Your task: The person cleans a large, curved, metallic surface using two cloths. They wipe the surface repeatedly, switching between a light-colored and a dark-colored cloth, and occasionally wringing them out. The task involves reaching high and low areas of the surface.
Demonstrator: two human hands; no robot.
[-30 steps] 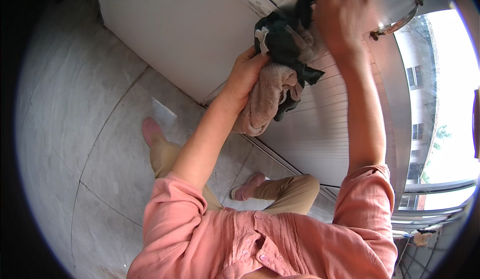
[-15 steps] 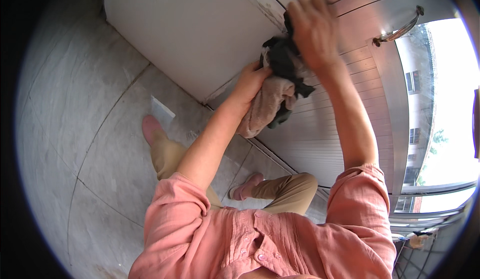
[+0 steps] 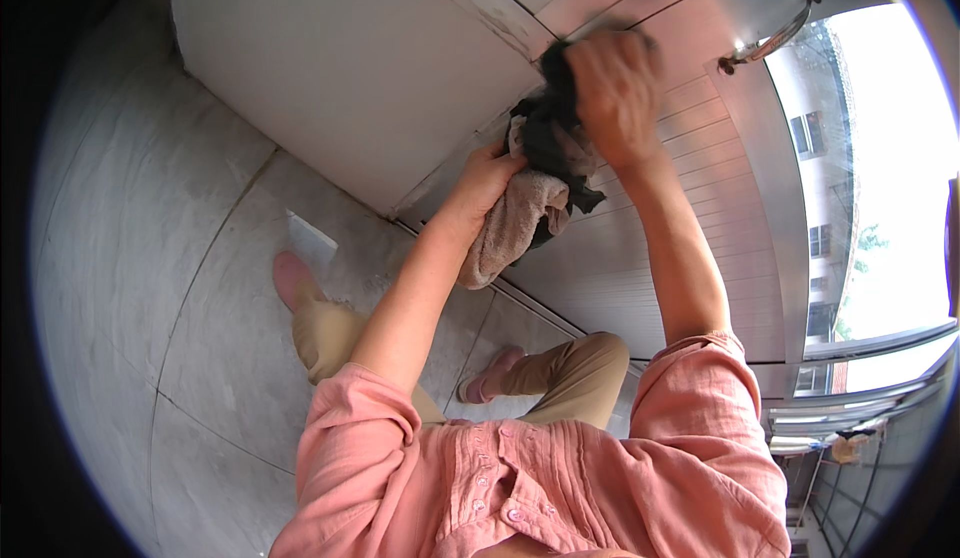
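My left hand [image 3: 485,182] is closed round a bundle of cloths, its thumb lying over the fabric. In that bundle are a greyish-brown towel [image 3: 512,226], hanging toward me in a fold, and a black cloth [image 3: 545,138] bunched above it. Farther up, my right hand [image 3: 617,93] is bent over the upper end of the black cloth, against the metal door [image 3: 690,148]. Motion blurs its fingers, and the palm side is hidden. The black cloth stretches between both hands, with a loose end dangling below my right hand.
A curved metal handle [image 3: 775,43] juts from the door beside a bright glass pane [image 3: 880,158]. Left of the door stands a white panel [image 3: 330,68] with dirty marks along its edge. Below lies a grey tiled floor [image 3: 220,308], with my pink shoes [image 3: 297,280] on it.
My right hand has moved down the door a little, toward me, with the black cloth. My left hand has come slightly nearer with the towel. The whole view has shifted a little.
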